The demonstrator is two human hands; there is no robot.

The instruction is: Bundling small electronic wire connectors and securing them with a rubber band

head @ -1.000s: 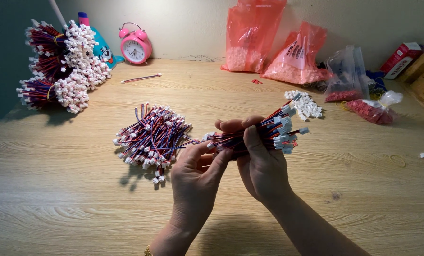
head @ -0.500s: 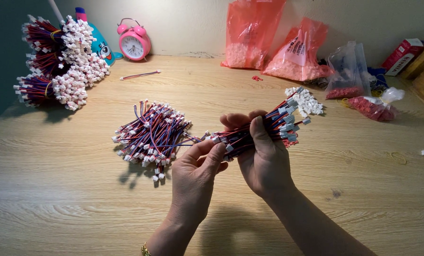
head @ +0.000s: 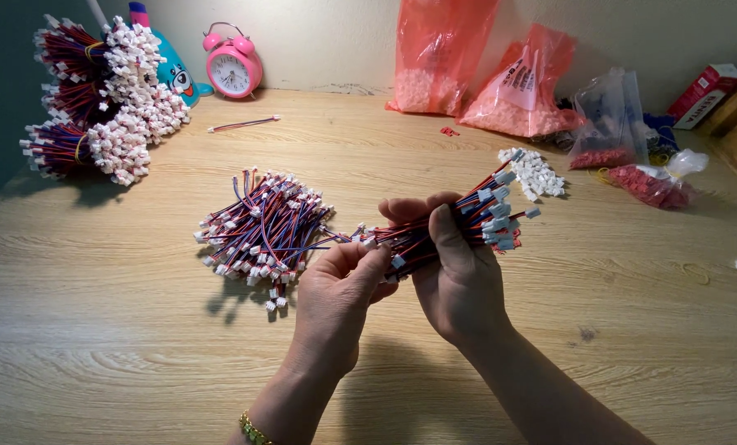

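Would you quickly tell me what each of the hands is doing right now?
Left hand: fingertips pinched on the near end of the wire bundle.
Right hand: closed around the middle of the same bundle.

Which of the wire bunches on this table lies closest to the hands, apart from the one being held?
The loose heap of wires just left of the left hand; the banded bundles sit far off at the back-left corner.
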